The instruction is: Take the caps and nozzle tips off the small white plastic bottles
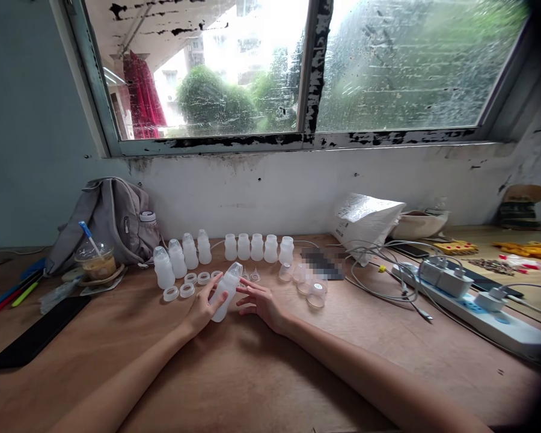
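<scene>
From my remote seat, the head view: a person's left hand [202, 310] grips a frosted white bottle [224, 296] at the centre of the frame, just below the row of wares, its fingers and thumb wrapped about the lower body. The capped bottle tilts, its top leaning toward the upper right. The right hand [262, 302], fingers loosely spread and holding nothing that I can see, reaches in beside the bottle's upper part; I cannot tell whether its fingertips touch.

Left of centre, four capped bottles [164, 268] stand upright in a slanting line, with white rings [187, 290] lying in front of them. Five open bottles [256, 247] stand in a row behind the hands, and small clear nipples [255, 275] sit just behind the right hand. Clear domed caps [316, 294] lie right of centre, near a dark, pixelated object [324, 264].

At the left of the frame, a grey backpack [112, 222] rests against the wall beside a drink cup [94, 261]; a black flat case [40, 332] lies on the wooden table [234, 379]. At the right, pale cables [365, 288] loop between a white pouch [363, 219] and a power strip [514, 328]. A weathered window [306, 139] spans the top.
</scene>
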Motion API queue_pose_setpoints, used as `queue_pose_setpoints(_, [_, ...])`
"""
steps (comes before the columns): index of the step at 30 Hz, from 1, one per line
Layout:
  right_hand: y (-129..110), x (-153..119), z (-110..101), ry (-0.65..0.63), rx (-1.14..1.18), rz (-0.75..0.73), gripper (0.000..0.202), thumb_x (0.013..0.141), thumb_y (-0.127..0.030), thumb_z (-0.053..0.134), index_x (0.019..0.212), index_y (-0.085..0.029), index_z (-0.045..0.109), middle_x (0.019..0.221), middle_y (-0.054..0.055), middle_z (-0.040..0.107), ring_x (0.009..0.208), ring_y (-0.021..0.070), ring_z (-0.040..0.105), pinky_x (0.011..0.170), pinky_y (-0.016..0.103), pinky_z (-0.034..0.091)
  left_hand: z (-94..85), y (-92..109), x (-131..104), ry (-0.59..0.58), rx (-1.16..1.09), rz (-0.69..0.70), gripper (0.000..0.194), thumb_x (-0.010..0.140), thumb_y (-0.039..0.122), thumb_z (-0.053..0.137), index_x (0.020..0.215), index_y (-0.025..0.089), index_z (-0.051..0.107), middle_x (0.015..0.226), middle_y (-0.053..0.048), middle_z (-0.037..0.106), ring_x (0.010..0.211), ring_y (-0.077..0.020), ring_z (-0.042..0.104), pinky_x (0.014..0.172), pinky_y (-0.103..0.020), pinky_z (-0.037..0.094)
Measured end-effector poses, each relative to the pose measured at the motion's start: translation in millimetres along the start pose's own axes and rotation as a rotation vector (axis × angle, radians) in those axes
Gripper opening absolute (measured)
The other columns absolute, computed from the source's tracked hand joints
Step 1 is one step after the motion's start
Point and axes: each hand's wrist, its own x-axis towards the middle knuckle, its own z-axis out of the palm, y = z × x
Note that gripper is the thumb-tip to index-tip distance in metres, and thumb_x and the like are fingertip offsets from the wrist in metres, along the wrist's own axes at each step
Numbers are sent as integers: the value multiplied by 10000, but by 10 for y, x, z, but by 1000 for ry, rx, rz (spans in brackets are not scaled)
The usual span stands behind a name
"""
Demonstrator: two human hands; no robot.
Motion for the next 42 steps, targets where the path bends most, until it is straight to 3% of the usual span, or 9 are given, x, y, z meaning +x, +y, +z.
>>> queue_pose_setpoints(5, [6,-25,1,-29,-119,-45,522,710,-271,581,1211,-255,436,1118,84,503,772,153,571,682,346,480,-22,-89,67,-75,-42,32,610,673,408,609,1199,182,400,1195,-82,491,1085,-243,458,917,-363,371])
queue_pose_setpoints(12, [21,-97,79,-60,-506,-241,582,731,-220,549,1259,-329,330,1082,35,489,742,114,538,717,315,457,-4,-139,95,-113,-177,28,567,686,408,600,1146,190,351,1042,-87,565,959,-220,541,832,-369,429])
queue_pose_setpoints(18, [88,-56,54,41,-515,-230,509,719,-204,539,1184,-271,341,966,31,497,662,101,535,629,290,476,7,-187,84,-145,-148,-1,582,672,405,614,1130,212,310,1110,-97,500,989,-229,523,841,-402,423])
queue_pose_setpoints(21, [105,-25,33,138,-510,-188,403,718,-203,511,1096,-227,373,893,22,493,619,100,527,554,266,476,-108,-45,95,-55,24,83,657,661,404,625,1194,223,287,1229,-108,405,1094,-251,434,908,-421,363])
queue_pose_setpoints(23, [113,-10,22,188,-506,-176,353,713,-187,490,1049,-212,381,850,11,486,596,98,523,521,254,471,-211,122,128,28,72,162,546,743,402,533,1209,237,303,1262,-88,376,1144,-233,378,926,-387,346])
queue_pose_setpoints(27, [124,5,10,206,-486,-155,324,688,-147,470,996,-205,386,807,-4,481,543,84,512,492,240,464,-374,456,250,114,261,240,423,760,405,502,1144,254,408,1147,-46,485,1010,-198,474,831,-339,401])
queue_pose_setpoints(33, [117,0,15,212,-481,-153,274,681,-155,469,943,-198,404,788,-5,488,533,83,512,492,238,461,-559,628,584,-99,597,380,249,750,395,510,900,212,587,856,-21,616,853,-181,528,774,-304,408])
queue_pose_setpoints(37, [111,-4,17,210,-489,-153,257,680,-159,464,930,-192,414,781,-7,491,523,77,503,486,232,457,-748,639,990,1,751,326,285,758,418,481,949,229,576,902,-15,615,851,-171,537,761,-282,411])
queue_pose_setpoints(42, [132,8,-1,212,-494,-145,249,669,-146,454,913,-192,426,774,-11,506,510,72,501,492,233,457,-849,549,1523,16,927,158,307,755,407,467,1007,250,544,982,-14,606,973,-191,501,819,-290,382])
